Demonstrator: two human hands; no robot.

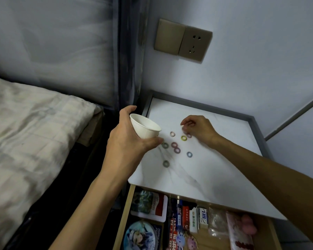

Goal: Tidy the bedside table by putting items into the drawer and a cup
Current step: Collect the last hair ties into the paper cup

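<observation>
Bed [34, 123] with a pale, rumpled cover fills the left side. Beside it, the left hand [126, 139] grips a white paper cup [144, 128], fingers and thumb wrapped round its wall. The cup is held up off the surface, above the left edge of the tabletop [215, 177], and tilted so its mouth faces right, toward the rings. Nothing can be seen inside it from this angle.

On the white marbled tabletop lie small coloured rings, loosely scattered. There is a grey-green ring [165, 145] nearest the cup, a grey ring [165, 163] below it, a pale pink ring [172, 134], and two dark red rings [175, 147] touching each other. Further right are a yellow ring [183, 138] and a blue ring [189, 154].

The right hand [199, 129] reaches in from the right, fingers curled downward with their tips at the tabletop. They are touching or just beside a pink ring [189, 135]. Whether it has hold of that ring cannot be told.

Below, the drawer [125, 213] stands open, already packed with cards, packets and badges.

The step in hand appears to be collecting the rings into the cup, with most still out. The next move likely calls for a fine pinch on one thin, flat ring. It would then be carried left and dropped into the tilted cup.
</observation>
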